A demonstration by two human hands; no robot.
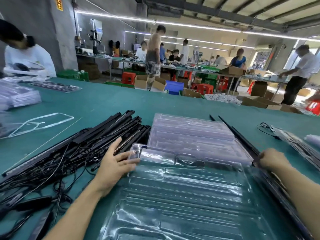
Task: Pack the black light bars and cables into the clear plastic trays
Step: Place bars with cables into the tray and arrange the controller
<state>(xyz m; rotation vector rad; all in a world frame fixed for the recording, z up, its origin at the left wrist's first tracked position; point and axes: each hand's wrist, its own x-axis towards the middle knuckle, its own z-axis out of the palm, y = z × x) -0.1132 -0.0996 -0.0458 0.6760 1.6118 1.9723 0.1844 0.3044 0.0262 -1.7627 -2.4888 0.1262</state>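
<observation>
A clear plastic tray [187,201] lies open on the green table right in front of me, with a second clear tray [195,135] just beyond it. A heap of black light bars [110,132] with tangled black cables [52,163] lies to the left. My left hand [114,163] rests flat with straight fingers against the near tray's left corner. My right hand [271,159] grips black light bars [242,135] that run along the trays' right edge.
Stacks of clear trays [19,97] and a person in white [26,58] are at the far left. A packed tray with a cable [294,142] lies at the right. Beyond the table edge [173,96] stand boxes, red stools and several workers.
</observation>
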